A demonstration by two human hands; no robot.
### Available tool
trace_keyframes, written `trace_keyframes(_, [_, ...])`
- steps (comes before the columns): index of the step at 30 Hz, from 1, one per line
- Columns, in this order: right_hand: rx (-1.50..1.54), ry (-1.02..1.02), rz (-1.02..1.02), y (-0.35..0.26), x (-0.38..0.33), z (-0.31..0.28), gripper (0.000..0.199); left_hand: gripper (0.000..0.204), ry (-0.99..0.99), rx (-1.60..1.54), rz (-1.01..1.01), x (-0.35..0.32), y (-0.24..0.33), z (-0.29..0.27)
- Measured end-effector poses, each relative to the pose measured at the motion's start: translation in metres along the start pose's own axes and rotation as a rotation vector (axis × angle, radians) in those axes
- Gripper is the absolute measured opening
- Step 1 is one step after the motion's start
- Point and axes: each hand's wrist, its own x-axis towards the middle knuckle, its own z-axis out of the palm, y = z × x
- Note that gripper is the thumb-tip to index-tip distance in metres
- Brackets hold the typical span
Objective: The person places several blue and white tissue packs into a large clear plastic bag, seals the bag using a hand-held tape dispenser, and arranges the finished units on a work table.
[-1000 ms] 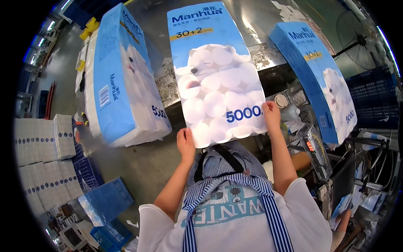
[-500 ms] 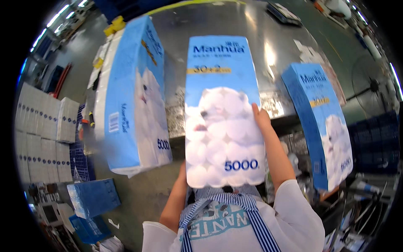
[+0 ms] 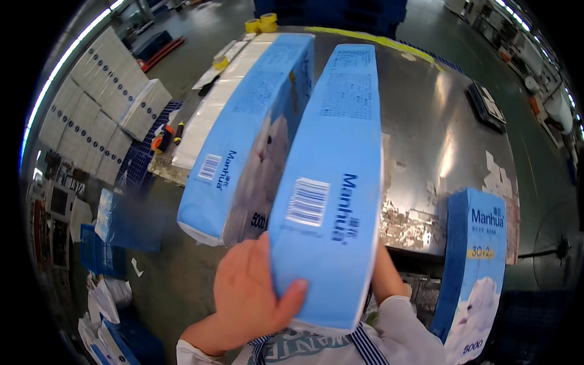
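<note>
I hold a long light-blue tissue pack [image 3: 331, 182] edge-up over the steel table [image 3: 438, 134]. My left hand [image 3: 252, 292] grips its near end, thumb across the narrow side. My right hand is hidden behind the pack; only its wrist and forearm [image 3: 386, 277] show. A second light-blue pack [image 3: 243, 140] lies on the table just left of the held one, close alongside it. A third pack [image 3: 477, 267] stands upright at the table's near right corner.
White bundles [image 3: 207, 115] lie along the table's left side, with yellow tape rolls [image 3: 260, 23] at the far edge. White cartons [image 3: 100, 112] are stacked on the floor to the left. Blue crates and loose packs [image 3: 115, 243] sit at lower left.
The held pack has turned from face-up to edge-up and moved over the table beside the left pack. The view has tilted down toward the table.
</note>
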Motion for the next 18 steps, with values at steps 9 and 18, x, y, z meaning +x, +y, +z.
trace_keyframes(9, [0.065, -0.372, 0.012, 0.004, -0.021, 0.071, 0.077, 0.075, -0.339, 0.209, -0.099, -0.024, -0.055, 0.041])
trace_keyframes(18, [-0.24, 0.173, -0.458, -0.025, -0.12, 0.085, 0.027, 0.048, 0.414, -0.199, -0.124, -0.029, -0.226, 0.016])
